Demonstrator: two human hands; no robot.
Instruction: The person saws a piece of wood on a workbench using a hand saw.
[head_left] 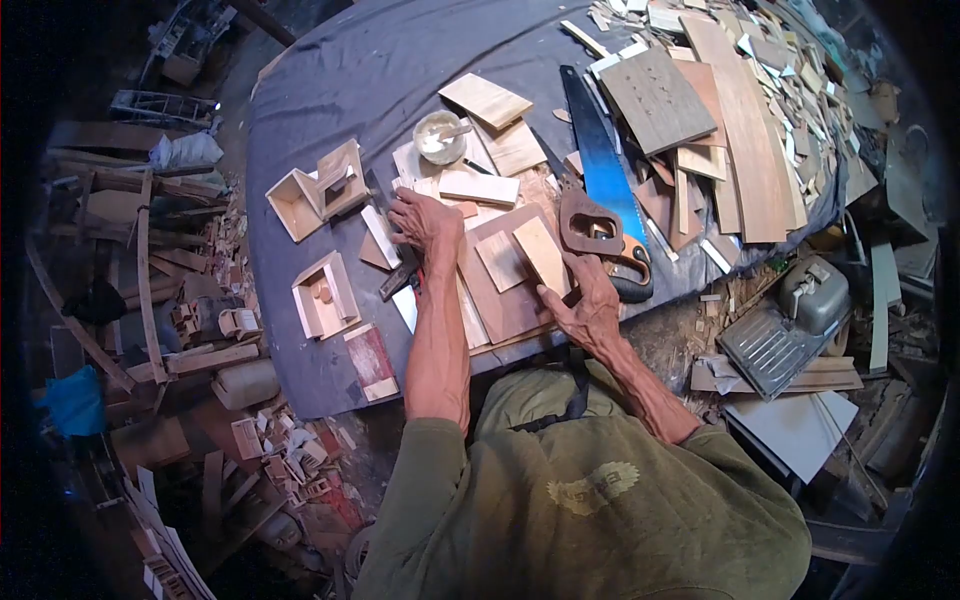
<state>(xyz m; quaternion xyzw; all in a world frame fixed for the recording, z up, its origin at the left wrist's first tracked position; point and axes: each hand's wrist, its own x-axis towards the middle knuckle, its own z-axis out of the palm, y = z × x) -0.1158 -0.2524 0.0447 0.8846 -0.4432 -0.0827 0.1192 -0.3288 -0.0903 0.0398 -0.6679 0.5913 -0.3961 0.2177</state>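
My left hand (425, 225) lies flat, fingers spread and gripping nothing, pressing down on the thin wood offcuts (478, 187) at the far edge of the big plywood board (500, 300); my right hand (585, 305) rests at the near right corner of that board, fingers loosely curled, their tips touching the edge of a small pale wood panel (541, 255) that lies on top of it; I cannot tell whether the thumb is pinching the panel or only steadying it. A second small panel (500, 260) lies just beside the first, on the same board.

I judge these panels light and stiff, thin enough to snap if bent across the grain, and dry enough to slide on the board under a careless push; the faces look smooth, so the sound hold would be by the long edges, thumb on one side and fingers on the other, or flat under the palm as my left is doing now.

The handsaw (600, 190) lies just beyond my right hand, its blue blade running away from me, handle nearest; a small bowl of white paste (437, 137) stands past my left; open wooden boxes (318, 190) sit to the left on the dark cloth covering the table (330, 80); a heap of longer boards (745, 130) is piled at the far right.
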